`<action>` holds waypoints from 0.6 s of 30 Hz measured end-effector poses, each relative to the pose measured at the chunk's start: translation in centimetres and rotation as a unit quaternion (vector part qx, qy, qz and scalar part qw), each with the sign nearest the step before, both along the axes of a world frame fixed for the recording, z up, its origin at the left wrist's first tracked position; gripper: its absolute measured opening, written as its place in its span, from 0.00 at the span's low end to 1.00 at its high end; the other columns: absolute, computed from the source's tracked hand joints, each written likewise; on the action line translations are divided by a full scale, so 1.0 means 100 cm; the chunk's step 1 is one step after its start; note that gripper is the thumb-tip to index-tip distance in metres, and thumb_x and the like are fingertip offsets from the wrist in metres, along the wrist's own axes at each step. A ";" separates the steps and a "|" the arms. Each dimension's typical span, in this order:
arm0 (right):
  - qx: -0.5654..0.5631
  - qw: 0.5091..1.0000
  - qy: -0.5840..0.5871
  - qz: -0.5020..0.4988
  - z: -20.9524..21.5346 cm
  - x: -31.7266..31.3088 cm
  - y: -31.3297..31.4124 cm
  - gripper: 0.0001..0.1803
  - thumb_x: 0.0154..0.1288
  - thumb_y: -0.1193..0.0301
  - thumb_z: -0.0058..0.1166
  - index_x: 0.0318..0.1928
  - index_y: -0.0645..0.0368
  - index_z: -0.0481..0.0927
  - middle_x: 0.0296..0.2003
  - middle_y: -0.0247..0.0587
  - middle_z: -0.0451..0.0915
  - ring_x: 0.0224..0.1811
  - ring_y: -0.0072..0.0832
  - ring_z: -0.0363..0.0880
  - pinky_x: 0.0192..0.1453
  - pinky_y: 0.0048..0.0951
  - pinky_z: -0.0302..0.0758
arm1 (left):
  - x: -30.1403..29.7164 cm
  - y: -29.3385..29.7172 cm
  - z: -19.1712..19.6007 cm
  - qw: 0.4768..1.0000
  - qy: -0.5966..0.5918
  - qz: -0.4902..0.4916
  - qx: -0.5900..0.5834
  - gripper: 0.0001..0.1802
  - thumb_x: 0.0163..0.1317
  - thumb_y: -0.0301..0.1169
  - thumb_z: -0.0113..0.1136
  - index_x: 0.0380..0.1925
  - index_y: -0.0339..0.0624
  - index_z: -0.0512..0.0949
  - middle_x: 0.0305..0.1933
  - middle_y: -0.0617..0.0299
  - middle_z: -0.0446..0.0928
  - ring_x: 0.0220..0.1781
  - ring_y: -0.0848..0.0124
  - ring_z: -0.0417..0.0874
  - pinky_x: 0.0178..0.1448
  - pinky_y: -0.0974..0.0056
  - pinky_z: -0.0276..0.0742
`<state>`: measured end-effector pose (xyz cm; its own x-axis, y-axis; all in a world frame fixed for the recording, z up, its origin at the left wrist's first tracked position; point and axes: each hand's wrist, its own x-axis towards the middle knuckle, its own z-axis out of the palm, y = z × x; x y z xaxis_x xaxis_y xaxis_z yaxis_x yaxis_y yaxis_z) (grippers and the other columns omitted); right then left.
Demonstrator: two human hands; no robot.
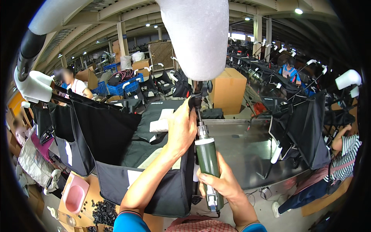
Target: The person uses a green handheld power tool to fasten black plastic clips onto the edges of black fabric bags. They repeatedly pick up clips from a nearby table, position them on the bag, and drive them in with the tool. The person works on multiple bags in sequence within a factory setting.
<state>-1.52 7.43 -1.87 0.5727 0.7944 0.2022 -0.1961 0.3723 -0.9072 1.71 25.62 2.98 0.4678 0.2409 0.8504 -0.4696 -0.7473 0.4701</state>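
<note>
My right hand [226, 181] is wrapped round a green electric screwdriver [208, 154], held upright with its tip pointing away from me. The bit meets a dark joint [197, 101] on the stroller's frame. Against that same joint my left hand [181, 129] is closed, its fingers partly hidden behind the frame. The stroller has black fabric [112, 131] spread out to the left, with a grey-edged pocket panel hanging near me. A white foam-wrapped bar [195, 38] rises above the joint. Whether a screw sits under the bit is too small to tell.
A shiny dark workbench [239, 150] extends right, carrying another black stroller [301, 135]. A person in a striped shirt [348, 154] works beside it. At lower left, a pink tray [75, 195] and a heap of small black parts [104, 212] lie on a table. A cardboard box [228, 91] stands ahead.
</note>
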 end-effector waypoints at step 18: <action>0.016 0.999 -0.030 -0.043 -0.001 -0.008 0.009 0.41 0.58 0.74 0.60 0.67 0.58 0.50 0.31 0.41 0.74 0.17 0.28 0.77 0.20 0.31 0.77 | -0.006 0.002 0.006 0.997 0.054 -0.042 -0.030 0.14 0.72 0.24 0.43 0.53 0.33 0.74 0.48 0.58 0.81 0.45 0.76 0.79 0.51 0.69 0.75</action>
<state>-2.30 8.35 -2.01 0.6242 0.7357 0.2629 -0.1083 0.4147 -0.9035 1.16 25.78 3.59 0.5769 0.2467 0.7787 -0.4731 -0.6762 0.5647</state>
